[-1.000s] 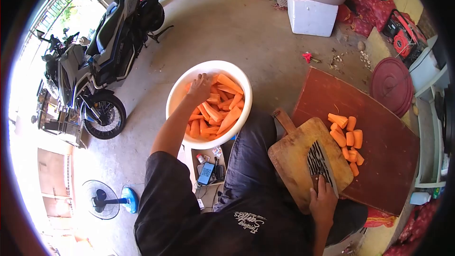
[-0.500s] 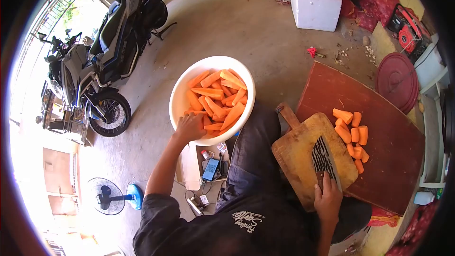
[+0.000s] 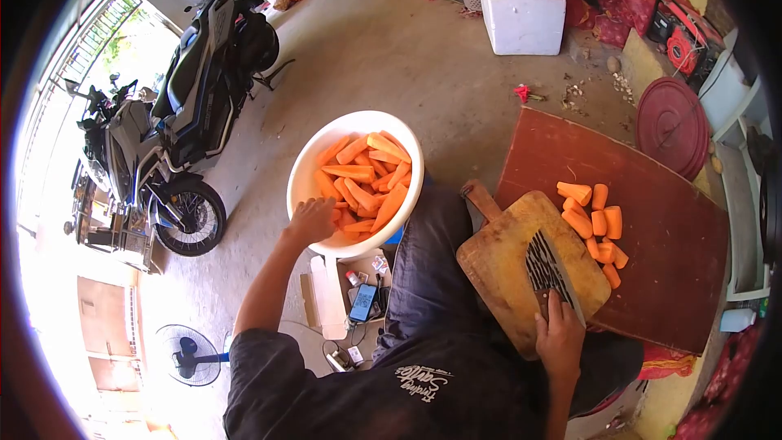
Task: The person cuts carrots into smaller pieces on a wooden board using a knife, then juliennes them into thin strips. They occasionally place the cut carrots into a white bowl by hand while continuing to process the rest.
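A white bowl point(image 3: 303, 171) full of long orange carrot pieces point(image 3: 362, 179) stands on the concrete floor in front of my knees. My left hand point(image 3: 312, 220) is at the bowl's near rim, fingers curled among the nearest pieces; whether it grips one is hidden. My right hand point(image 3: 559, 341) is closed on the handle of a dark cleaver point(image 3: 544, 270), whose blade lies flat on a round wooden cutting board point(image 3: 501, 261). Several short carrot chunks point(image 3: 599, 224) lie just past the board on a red-brown board point(image 3: 660, 187).
A motorcycle point(image 3: 175, 114) is parked at the left. A phone point(image 3: 362, 301) and small items lie on cardboard under the bowl. A fan point(image 3: 187, 354) stands at lower left. A white foam box point(image 3: 521, 20), a grey basin and a red round lid point(image 3: 672, 126) lie beyond.
My left hand has drawn back from the far middle of the bowl to its near rim. My right hand and the cleaver have stayed on the cutting board.
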A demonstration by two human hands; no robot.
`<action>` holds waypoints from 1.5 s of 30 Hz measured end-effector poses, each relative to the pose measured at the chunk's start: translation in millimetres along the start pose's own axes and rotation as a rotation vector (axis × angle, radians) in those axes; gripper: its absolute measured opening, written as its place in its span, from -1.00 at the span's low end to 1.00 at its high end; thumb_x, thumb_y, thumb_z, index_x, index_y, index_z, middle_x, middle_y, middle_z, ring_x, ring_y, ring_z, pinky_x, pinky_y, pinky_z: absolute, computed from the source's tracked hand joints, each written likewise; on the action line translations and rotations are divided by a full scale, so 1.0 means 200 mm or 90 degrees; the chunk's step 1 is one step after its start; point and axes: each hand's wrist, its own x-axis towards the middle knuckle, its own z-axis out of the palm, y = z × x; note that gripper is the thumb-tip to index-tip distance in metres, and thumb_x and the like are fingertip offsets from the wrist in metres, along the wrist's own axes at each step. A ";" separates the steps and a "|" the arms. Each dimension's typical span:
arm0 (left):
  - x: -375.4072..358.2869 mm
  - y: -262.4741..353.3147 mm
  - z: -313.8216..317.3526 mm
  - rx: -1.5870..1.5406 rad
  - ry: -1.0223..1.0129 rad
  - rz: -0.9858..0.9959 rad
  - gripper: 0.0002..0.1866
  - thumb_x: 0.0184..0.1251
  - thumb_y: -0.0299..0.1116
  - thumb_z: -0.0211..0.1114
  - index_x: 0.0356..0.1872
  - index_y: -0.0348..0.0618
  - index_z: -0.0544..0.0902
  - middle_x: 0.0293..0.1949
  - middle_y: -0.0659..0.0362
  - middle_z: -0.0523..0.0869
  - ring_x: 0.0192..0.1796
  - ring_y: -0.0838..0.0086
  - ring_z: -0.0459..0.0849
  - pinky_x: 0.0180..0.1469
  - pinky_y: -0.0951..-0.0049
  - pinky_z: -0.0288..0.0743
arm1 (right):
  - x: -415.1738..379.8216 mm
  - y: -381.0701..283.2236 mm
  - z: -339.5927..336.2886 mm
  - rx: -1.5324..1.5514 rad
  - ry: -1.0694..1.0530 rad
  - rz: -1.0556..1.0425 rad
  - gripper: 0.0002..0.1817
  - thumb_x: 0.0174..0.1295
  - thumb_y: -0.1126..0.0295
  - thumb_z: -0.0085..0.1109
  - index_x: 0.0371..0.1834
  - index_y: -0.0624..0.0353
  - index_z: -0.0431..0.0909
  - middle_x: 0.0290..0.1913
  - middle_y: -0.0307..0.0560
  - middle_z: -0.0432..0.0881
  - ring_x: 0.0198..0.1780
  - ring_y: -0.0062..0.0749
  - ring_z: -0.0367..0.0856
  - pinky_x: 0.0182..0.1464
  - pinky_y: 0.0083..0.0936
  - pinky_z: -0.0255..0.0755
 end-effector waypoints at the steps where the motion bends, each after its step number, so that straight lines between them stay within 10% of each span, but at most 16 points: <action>1: -0.03 0.00 0.00 0.002 0.023 0.001 -0.65 0.35 -0.20 0.48 0.06 -0.12 0.73 -0.10 -0.05 0.88 0.06 -0.14 0.85 0.14 -0.15 0.67 | 0.00 0.00 0.00 0.001 -0.001 0.002 -0.35 0.43 0.36 0.44 0.55 0.34 0.52 -0.01 0.18 0.68 0.02 0.16 0.72 0.07 0.02 0.65; 4: -0.04 0.02 0.01 0.025 -0.065 0.004 -0.63 0.39 -0.28 0.44 0.15 -0.12 0.68 -0.02 -0.08 0.86 0.10 -0.12 0.83 0.15 -0.15 0.66 | 0.01 0.00 0.00 0.002 -0.004 -0.001 -0.35 0.44 0.36 0.43 0.55 0.33 0.53 -0.01 0.18 0.68 0.01 0.16 0.72 0.07 0.03 0.65; 11: -0.17 0.32 -0.46 -0.196 0.308 -0.021 -0.55 0.32 -0.55 0.46 0.24 -0.27 0.65 -0.01 -0.09 0.87 0.05 0.02 0.83 0.17 0.01 0.69 | -0.01 0.00 -0.05 0.082 -0.011 0.062 -0.39 0.46 0.37 0.39 0.55 0.30 0.53 0.07 0.25 0.71 0.05 0.30 0.74 0.08 0.10 0.63; 18: 0.11 0.96 -0.34 -1.070 0.109 0.135 -0.54 0.47 -0.67 0.48 0.36 -0.25 0.68 0.15 0.20 0.82 0.18 0.51 0.79 0.29 0.38 0.66 | -0.03 -0.02 -0.12 0.156 0.090 0.040 -0.49 0.50 0.38 0.35 0.47 0.30 0.61 0.07 0.32 0.76 0.05 0.35 0.78 0.09 0.07 0.66; 25: 0.45 1.61 -0.25 -0.939 0.014 0.354 -0.60 0.49 -0.66 0.45 0.31 -0.33 0.69 0.14 0.13 0.78 0.18 0.44 0.76 0.28 0.41 0.65 | -0.15 -0.06 -0.17 0.256 0.098 0.160 -0.50 0.58 0.29 0.33 0.49 0.29 0.60 0.18 0.32 0.80 0.11 0.33 0.82 0.12 -0.04 0.71; 31: 0.32 1.84 -0.34 -0.633 0.226 0.412 -0.55 0.29 -0.48 0.64 0.21 -0.21 0.78 0.18 -0.06 0.78 0.25 -0.04 0.78 0.24 0.14 0.72 | -0.24 -0.05 -0.19 0.504 0.135 0.296 -0.49 0.64 0.27 0.32 0.48 0.38 0.59 0.13 0.25 0.84 0.12 -0.10 0.88 0.21 -0.32 0.65; 37: 0.29 1.82 -0.28 -0.686 0.216 0.384 -0.53 0.26 -0.45 0.66 0.19 -0.21 0.77 0.08 -0.03 0.76 0.14 -0.03 0.76 0.25 0.03 0.65 | -0.19 -0.05 -0.15 0.522 0.185 0.217 -0.50 0.59 0.29 0.39 0.44 0.42 0.61 -0.16 -0.15 0.72 -0.13 -0.59 0.63 -0.03 -0.51 0.54; 40: 0.28 1.79 -0.28 -0.705 0.153 0.372 -0.50 0.28 -0.39 0.67 0.23 -0.21 0.76 0.08 -0.06 0.75 0.13 -0.02 0.75 0.22 0.02 0.66 | -0.18 -0.06 -0.19 0.509 0.116 0.250 -0.46 0.58 0.32 0.41 0.48 0.44 0.58 0.11 0.20 0.85 0.13 -0.27 0.84 0.22 -0.39 0.63; 45: 0.27 1.82 -0.30 -0.680 0.168 0.331 -0.45 0.30 -0.34 0.68 0.29 -0.20 0.73 0.10 -0.07 0.71 0.14 -0.03 0.74 0.19 0.02 0.67 | -0.16 -0.07 -0.18 0.505 0.104 0.262 -0.47 0.57 0.32 0.42 0.45 0.45 0.60 0.11 0.23 0.84 0.14 -0.29 0.84 0.22 -0.38 0.63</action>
